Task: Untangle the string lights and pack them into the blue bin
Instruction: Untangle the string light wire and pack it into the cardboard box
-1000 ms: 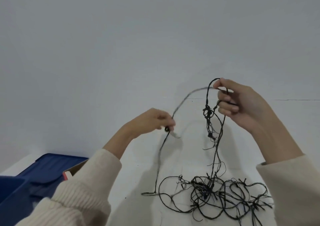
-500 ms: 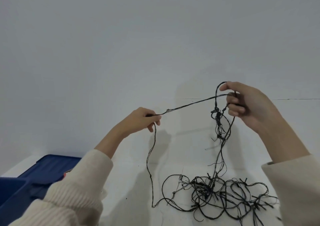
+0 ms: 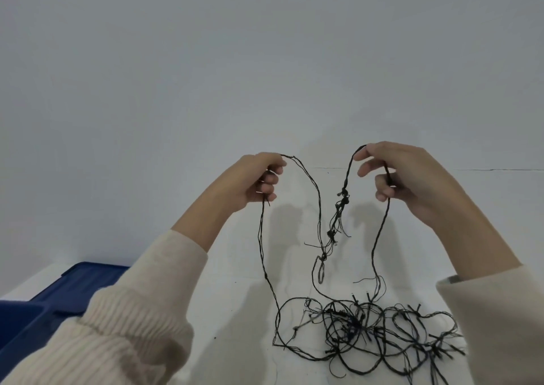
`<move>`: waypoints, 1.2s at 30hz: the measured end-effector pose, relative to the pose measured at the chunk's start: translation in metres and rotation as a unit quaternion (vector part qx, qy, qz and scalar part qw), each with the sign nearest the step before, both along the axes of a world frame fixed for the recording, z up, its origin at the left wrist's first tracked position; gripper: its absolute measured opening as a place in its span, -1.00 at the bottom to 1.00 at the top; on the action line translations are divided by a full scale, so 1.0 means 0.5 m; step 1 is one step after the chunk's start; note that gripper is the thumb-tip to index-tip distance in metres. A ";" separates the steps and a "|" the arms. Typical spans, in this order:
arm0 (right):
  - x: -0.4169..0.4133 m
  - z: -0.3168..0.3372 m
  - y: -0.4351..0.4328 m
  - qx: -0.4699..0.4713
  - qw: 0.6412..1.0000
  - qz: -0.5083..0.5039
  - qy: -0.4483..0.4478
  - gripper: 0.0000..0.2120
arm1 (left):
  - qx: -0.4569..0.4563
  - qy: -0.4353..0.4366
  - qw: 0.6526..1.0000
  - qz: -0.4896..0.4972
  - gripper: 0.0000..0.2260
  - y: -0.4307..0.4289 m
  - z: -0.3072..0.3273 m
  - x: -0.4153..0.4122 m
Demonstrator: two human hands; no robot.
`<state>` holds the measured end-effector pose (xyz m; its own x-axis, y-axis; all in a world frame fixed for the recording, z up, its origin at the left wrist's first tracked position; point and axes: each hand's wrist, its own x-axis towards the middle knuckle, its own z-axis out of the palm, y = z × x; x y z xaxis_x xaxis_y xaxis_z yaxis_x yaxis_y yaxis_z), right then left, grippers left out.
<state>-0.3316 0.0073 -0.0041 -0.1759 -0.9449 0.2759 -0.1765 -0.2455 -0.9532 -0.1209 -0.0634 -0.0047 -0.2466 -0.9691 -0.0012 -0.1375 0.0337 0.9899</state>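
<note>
Head view shows untangling under way: left hand (image 3: 255,182) and right hand (image 3: 397,175) each pinch a raised strand of the string lights (image 3: 368,330), mostly heaped on the table (image 3: 229,311) right of the blue bin (image 3: 44,311); next, probably teasing apart the hanging knot.

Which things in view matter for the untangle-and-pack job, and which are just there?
Job:
string lights
left hand and right hand, each gripping a strand
blue bin, lower left

Just there:
white table
grey wall
cream sleeves
</note>
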 end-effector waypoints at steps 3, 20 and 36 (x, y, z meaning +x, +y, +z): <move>-0.012 0.000 0.000 -0.022 0.998 -0.031 -0.047 -0.79 | 0.028 0.067 0.997 0.024 -0.87 -0.001 0.007 0.012; -0.002 -0.041 0.074 0.035 0.988 -0.006 0.152 -0.73 | -0.111 -0.085 0.990 0.010 -0.79 0.065 0.052 0.018; 0.068 -0.279 0.130 0.186 0.889 0.128 0.398 -0.89 | -0.102 -0.117 0.986 -0.055 -0.88 0.129 -0.046 0.009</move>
<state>-0.2975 0.0721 -0.1434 0.1686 -0.9780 -0.1228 -0.8155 -0.0684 -0.5747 -0.1165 0.0011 -0.0276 -0.3660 -0.9226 0.1220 -0.3464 0.2567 0.9023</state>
